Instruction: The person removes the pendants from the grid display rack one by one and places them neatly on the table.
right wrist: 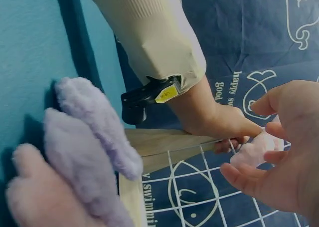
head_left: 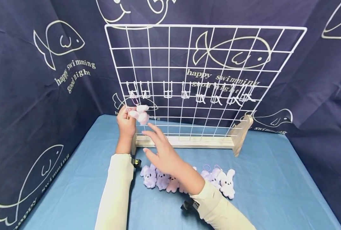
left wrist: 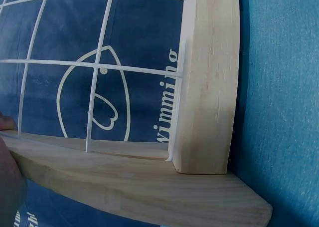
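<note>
A pale pink plush bunny [head_left: 141, 115] hangs by a pink beaded chain [head_left: 135, 101] at the leftmost hook of the white wire grid rack [head_left: 169, 57]. My left hand [head_left: 126, 123] grips the rack's left edge beside the plush, at the top of the wooden side post [left wrist: 124, 187]. In the right wrist view its curled fingers [right wrist: 232, 144] show at the wires. My right hand [head_left: 166, 153] reaches up from below, fingers spread and holding nothing. Its fingertips are close to the plush, overlapping it in the right wrist view.
Several white hooks [head_left: 185, 92] line one wire of the grid. The wooden base bar [head_left: 184, 142] crosses the blue table. Several lilac, pink and white plush toys lie in front, among them a lilac one [head_left: 149, 177] and a white bunny [head_left: 227, 185], partly behind my right forearm.
</note>
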